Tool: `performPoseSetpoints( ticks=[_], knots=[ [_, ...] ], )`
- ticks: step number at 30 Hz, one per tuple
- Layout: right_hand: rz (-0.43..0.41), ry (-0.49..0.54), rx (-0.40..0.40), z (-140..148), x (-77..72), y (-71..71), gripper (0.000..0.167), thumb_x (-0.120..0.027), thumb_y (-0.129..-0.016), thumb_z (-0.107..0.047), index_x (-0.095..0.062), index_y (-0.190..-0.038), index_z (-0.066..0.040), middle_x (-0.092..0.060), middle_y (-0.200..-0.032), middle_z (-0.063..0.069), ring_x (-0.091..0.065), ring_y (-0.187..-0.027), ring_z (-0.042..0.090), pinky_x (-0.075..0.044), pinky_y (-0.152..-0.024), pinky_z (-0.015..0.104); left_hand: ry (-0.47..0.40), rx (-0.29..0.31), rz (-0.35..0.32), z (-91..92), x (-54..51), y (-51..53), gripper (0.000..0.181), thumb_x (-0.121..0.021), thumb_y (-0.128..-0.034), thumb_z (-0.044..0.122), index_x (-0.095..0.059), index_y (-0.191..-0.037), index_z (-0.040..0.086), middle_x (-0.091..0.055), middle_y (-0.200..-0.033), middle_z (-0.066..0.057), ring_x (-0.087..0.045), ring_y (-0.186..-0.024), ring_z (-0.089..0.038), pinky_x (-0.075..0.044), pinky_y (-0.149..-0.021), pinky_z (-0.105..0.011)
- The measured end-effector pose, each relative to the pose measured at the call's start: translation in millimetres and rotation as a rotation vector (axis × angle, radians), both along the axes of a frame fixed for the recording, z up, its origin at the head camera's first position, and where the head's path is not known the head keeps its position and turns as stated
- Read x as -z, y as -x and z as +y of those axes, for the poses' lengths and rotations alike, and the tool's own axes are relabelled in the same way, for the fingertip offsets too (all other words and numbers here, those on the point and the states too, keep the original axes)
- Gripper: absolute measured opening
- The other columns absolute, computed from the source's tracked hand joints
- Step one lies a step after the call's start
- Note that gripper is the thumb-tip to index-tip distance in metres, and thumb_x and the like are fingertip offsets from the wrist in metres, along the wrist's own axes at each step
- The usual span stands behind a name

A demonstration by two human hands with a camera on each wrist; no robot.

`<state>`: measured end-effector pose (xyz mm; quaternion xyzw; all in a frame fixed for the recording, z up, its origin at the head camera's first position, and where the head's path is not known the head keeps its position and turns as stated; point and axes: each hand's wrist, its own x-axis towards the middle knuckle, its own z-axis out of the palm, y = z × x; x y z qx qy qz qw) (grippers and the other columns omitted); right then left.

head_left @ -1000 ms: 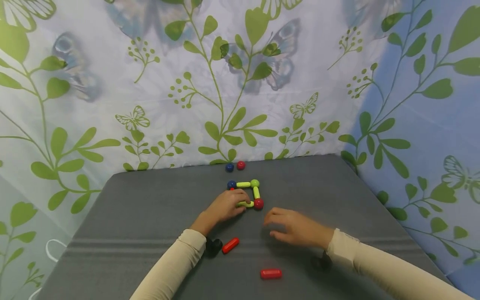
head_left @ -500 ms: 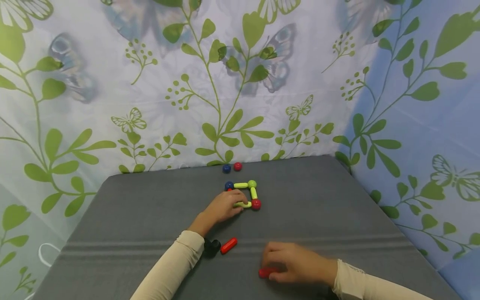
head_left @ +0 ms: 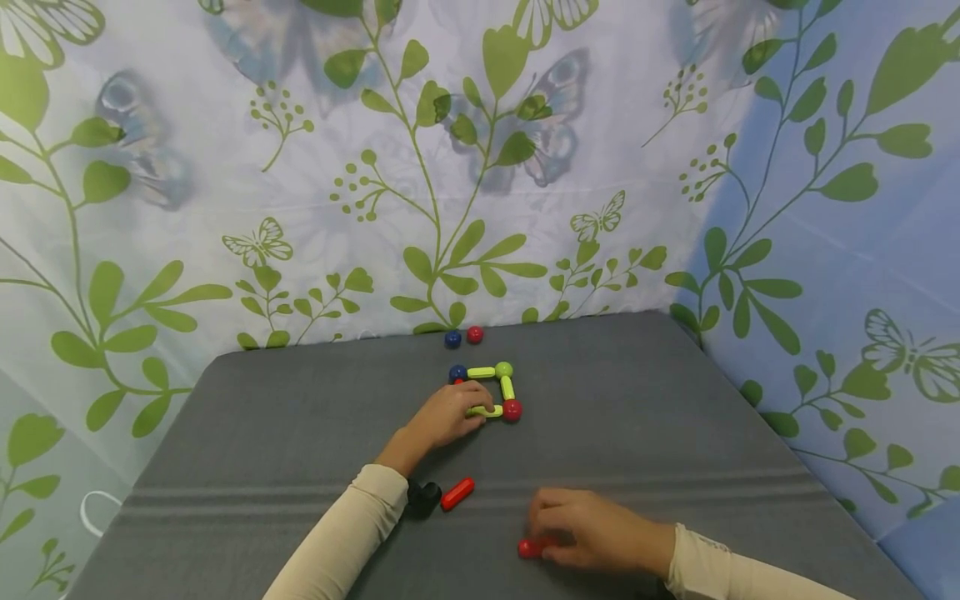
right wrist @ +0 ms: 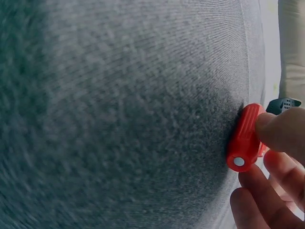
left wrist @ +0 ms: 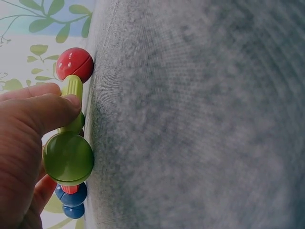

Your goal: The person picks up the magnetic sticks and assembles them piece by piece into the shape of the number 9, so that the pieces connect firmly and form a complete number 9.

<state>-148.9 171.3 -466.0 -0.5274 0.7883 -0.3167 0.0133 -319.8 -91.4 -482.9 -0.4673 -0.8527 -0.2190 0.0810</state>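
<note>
In the head view, magnetic rods and balls form a square frame with a blue ball, a lime-green ball and a red ball at corners. My left hand pinches the frame's near lime-green rod, thumb on top; another green ball sits at that rod's end in the left wrist view. My right hand grips a red magnetic rod low on the cloth, thumb on its side. A round metal tip shows at the rod's end. Fingers partly hide the rod in the head view.
A second red rod lies between the arms, beside a black object near the left sleeve. Loose blue and red balls rest by the back edge of the grey cloth-covered table. A patterned curtain stands behind.
My right hand has come down toward the near side of the table and taken hold of the red rod lying there. The left hand stays on the frame.
</note>
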Motion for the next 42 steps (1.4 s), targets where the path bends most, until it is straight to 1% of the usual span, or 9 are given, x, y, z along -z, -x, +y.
performPoseSetpoints(
  ticks=[3, 10, 15, 23, 28, 30, 32, 38, 42],
  knots=[
    [-0.007, 0.002, -0.008, 0, 2.5, 0.4, 0.026, -0.08, -0.085, -0.003, -0.066, -0.098, -0.02, -0.056, -0.103, -0.01, -0.056, -0.09, -0.003, -0.046, -0.078, 0.01, 0.007, -0.003, -0.005, 0.0, 0.2, -0.1, 0.018, -0.079, -0.0893, 0.009, -0.075, -0.105, 0.016, -0.066, -0.114, 0.004, -0.063, -0.107, -0.012, -0.051, -0.093, -0.033],
    [0.047, 0.015, -0.024, -1, 9.9, 0.9, 0.026, -0.081, -0.083, -0.003, -0.065, -0.094, -0.019, -0.057, -0.1, -0.011, -0.055, -0.087, -0.005, -0.044, -0.076, 0.007, 0.014, -0.006, -0.01, -0.1, 0.2, 0.0, 0.017, -0.078, -0.0899, 0.009, -0.075, -0.106, 0.016, -0.066, -0.115, 0.003, -0.063, -0.108, -0.012, -0.051, -0.093, -0.034],
    [0.017, -0.012, -0.012, -2, 8.5, -0.7, 0.026, -0.08, -0.084, -0.004, -0.064, -0.096, -0.019, -0.057, -0.101, -0.012, -0.055, -0.088, -0.005, -0.044, -0.076, 0.007, 0.013, -0.015, -0.007, -0.5, -0.7, 0.0, 0.017, -0.078, -0.0897, 0.01, -0.075, -0.105, 0.018, -0.065, -0.115, 0.004, -0.063, -0.108, -0.012, -0.051, -0.093, -0.034],
    [-0.006, -0.001, -0.026, -4, 10.2, -1.0, 0.031, -0.08, -0.083, 0.0, -0.067, -0.105, -0.018, -0.061, -0.106, -0.011, -0.057, -0.093, -0.005, -0.047, -0.081, 0.01, 0.01, -0.006, -0.005, 0.1, 0.4, 0.5, 0.017, -0.079, -0.0897, 0.01, -0.075, -0.105, 0.017, -0.066, -0.115, 0.004, -0.063, -0.107, -0.013, -0.051, -0.093, -0.034],
    [-0.016, 0.027, -0.027, -3, 13.1, 5.3, 0.032, -0.078, -0.083, 0.002, -0.066, -0.104, -0.018, -0.062, -0.104, -0.01, -0.057, -0.09, -0.004, -0.047, -0.077, 0.01, 0.001, 0.002, 0.006, -0.6, 0.3, 1.9, 0.016, -0.078, -0.0899, 0.009, -0.075, -0.104, 0.015, -0.066, -0.114, 0.003, -0.063, -0.107, -0.013, -0.051, -0.093, -0.034],
    [-0.034, 0.04, 0.009, -2, 12.5, 12.4, 0.03, -0.077, -0.084, 0.002, -0.067, -0.102, -0.018, -0.063, -0.102, -0.01, -0.058, -0.089, -0.003, -0.048, -0.075, 0.012, -0.007, 0.004, 0.012, -1.8, -1.4, 2.7, 0.016, -0.078, -0.0899, 0.009, -0.075, -0.104, 0.015, -0.066, -0.114, 0.003, -0.063, -0.106, -0.013, -0.052, -0.093, -0.034],
    [-0.049, 0.046, 0.09, -2, 11.1, 22.5, 0.027, -0.078, -0.085, 0.001, -0.067, -0.099, -0.019, -0.063, -0.099, -0.012, -0.059, -0.086, -0.002, -0.05, -0.073, 0.015, -0.014, 0.005, 0.015, -2.9, -2.9, 3.1, 0.017, -0.078, -0.0895, 0.008, -0.075, -0.104, 0.015, -0.066, -0.114, 0.002, -0.064, -0.106, -0.013, -0.052, -0.091, -0.034],
    [0.044, 0.061, 0.403, -3, 4.1, 62.0, 0.027, -0.084, -0.08, -0.001, -0.068, -0.09, -0.02, -0.063, -0.09, -0.012, -0.059, -0.076, 0.002, -0.052, -0.066, 0.023, -0.008, 0.002, 0.016, -2.6, -3.1, 1.1, 0.016, -0.078, -0.0895, 0.009, -0.075, -0.104, 0.014, -0.066, -0.114, 0.002, -0.064, -0.105, -0.014, -0.052, -0.09, -0.033],
    [0.082, 0.075, 0.546, -6, -0.9, 81.5, 0.026, -0.085, -0.079, 0.001, -0.068, -0.087, -0.017, -0.062, -0.086, -0.01, -0.058, -0.073, 0.005, -0.052, -0.064, 0.025, 0.011, 0.003, 0.011, 0.1, -1.2, -1.0, 0.014, -0.077, -0.0911, 0.01, -0.075, -0.104, 0.016, -0.066, -0.115, 0.002, -0.064, -0.105, -0.014, -0.051, -0.091, -0.031]
  ],
)
